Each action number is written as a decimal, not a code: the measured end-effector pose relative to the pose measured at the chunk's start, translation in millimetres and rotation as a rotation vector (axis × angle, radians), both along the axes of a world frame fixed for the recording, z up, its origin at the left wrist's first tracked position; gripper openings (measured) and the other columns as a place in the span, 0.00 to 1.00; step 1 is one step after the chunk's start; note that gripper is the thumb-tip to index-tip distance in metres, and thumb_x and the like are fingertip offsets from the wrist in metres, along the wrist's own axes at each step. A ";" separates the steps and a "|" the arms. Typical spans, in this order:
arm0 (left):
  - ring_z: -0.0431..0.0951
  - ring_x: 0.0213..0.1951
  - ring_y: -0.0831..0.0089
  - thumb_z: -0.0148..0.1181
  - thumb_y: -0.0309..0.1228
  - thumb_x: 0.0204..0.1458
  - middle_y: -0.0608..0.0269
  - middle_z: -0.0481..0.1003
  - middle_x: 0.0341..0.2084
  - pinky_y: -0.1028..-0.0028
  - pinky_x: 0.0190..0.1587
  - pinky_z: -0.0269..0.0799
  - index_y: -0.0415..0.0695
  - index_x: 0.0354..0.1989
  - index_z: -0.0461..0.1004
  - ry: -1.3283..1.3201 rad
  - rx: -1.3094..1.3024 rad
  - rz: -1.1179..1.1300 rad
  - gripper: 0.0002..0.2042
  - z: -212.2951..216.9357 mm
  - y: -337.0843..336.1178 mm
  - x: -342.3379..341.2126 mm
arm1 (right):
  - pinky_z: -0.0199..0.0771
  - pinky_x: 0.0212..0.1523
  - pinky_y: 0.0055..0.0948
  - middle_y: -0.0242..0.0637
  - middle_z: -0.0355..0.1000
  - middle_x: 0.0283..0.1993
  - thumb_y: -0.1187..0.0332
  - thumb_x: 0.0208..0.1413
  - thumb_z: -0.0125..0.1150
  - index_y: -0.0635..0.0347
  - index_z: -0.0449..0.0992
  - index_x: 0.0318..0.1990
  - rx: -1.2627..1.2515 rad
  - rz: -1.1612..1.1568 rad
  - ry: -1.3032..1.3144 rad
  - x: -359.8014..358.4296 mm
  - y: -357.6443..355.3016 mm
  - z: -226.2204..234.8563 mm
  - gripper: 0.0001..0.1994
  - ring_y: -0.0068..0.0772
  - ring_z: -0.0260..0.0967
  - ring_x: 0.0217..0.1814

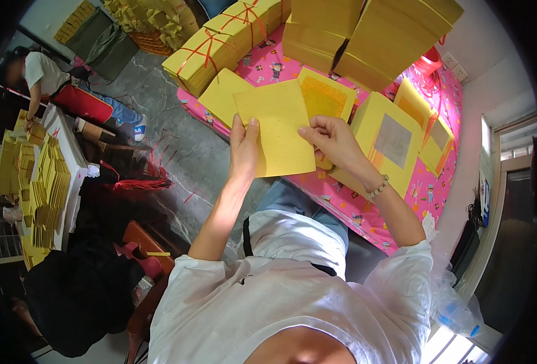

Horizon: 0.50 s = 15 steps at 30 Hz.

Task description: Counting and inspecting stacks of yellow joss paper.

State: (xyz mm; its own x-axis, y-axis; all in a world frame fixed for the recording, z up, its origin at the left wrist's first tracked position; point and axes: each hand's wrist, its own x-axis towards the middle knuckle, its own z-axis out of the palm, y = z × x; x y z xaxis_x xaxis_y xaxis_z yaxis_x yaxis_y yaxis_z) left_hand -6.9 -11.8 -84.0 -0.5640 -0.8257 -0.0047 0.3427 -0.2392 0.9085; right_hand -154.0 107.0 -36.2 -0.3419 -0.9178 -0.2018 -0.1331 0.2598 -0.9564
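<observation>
A plain yellow paper sheet (277, 130) is held up in front of me, above the near edge of the table. My left hand (244, 145) grips its left edge, thumb on the front face. At the sheet's right edge, my right hand (332, 138) pinches it between thumb and curled fingers. Behind it lie a yellow sheet with an orange-gold square (326, 100) and another yellow sheet (220, 97). Right of my right hand is a yellow stack bearing a silver-grey square (392, 138). Further right lie smaller yellow pieces (438, 136) with silver and orange patches.
Tall yellow paper stacks (396, 42) and bundles tied with red strips (204, 54) stand at the back of the pink patterned tablecloth (417, 206). At left, a person (50, 79) handles folded yellow paper by a white table (68, 158). Red strips (141, 179) hang nearby.
</observation>
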 end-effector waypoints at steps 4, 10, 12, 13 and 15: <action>0.72 0.46 0.74 0.40 0.25 0.61 0.58 0.70 0.47 0.74 0.48 0.68 0.37 0.55 0.58 0.035 0.053 0.068 0.14 3.0 -20.8 5.9 | 0.63 0.21 0.15 0.22 0.65 0.22 0.61 0.58 0.57 0.61 0.72 0.31 -0.037 0.003 -0.022 -3.6 -30.0 -8.1 0.12 0.10 0.61 0.23; 0.73 0.46 0.74 0.47 0.28 0.60 0.58 0.72 0.46 0.74 0.46 0.70 0.35 0.51 0.65 -0.032 0.045 0.047 0.14 -8.2 -86.9 22.4 | 0.62 0.21 0.18 0.24 0.64 0.21 0.60 0.58 0.56 0.62 0.73 0.29 -0.028 0.160 0.254 -21.3 -104.1 -4.2 0.13 0.13 0.61 0.22; 0.75 0.43 0.75 0.50 0.29 0.59 0.59 0.72 0.45 0.76 0.42 0.72 0.35 0.51 0.65 -0.097 0.039 0.084 0.15 -10.0 -100.9 22.9 | 0.63 0.22 0.21 0.27 0.67 0.20 0.60 0.55 0.58 0.63 0.75 0.29 -0.044 0.181 0.224 -30.9 -131.0 -14.8 0.14 0.16 0.63 0.21; 0.76 0.40 0.75 0.52 0.30 0.58 0.59 0.74 0.43 0.77 0.37 0.73 0.35 0.51 0.66 -0.172 0.030 0.109 0.15 -14.0 -108.9 22.2 | 0.64 0.22 0.23 0.31 0.70 0.20 0.59 0.52 0.60 0.64 0.76 0.30 -0.069 0.208 0.189 -35.8 -142.6 -20.1 0.15 0.19 0.66 0.20; 0.77 0.38 0.75 0.52 0.30 0.58 0.59 0.74 0.42 0.78 0.35 0.72 0.35 0.50 0.66 -0.203 0.025 0.110 0.15 -21.6 -119.0 21.2 | 0.64 0.21 0.23 0.31 0.70 0.20 0.58 0.51 0.60 0.64 0.77 0.30 -0.050 0.219 0.179 -42.7 -159.1 -27.7 0.15 0.19 0.65 0.20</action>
